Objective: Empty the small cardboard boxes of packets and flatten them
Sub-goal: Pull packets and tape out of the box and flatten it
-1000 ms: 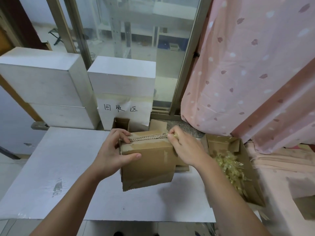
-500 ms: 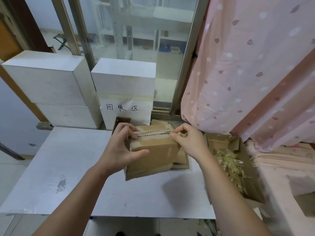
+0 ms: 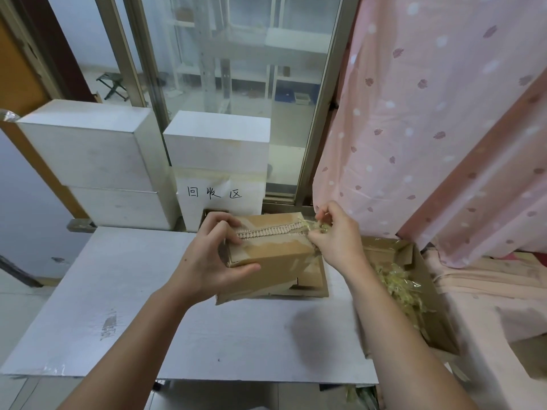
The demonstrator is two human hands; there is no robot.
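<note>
Left hand (image 3: 207, 261) grips cardboard box (image 3: 275, 261); right hand (image 3: 334, 241) pinches tape (image 3: 315, 226).

Small box (image 3: 272, 255) on table (image 3: 118, 291), open carton (image 3: 414, 291) right.

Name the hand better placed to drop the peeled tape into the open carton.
Right. The right hand already pinches the tape and is beside the open carton; the left hand grips the small box.
</note>
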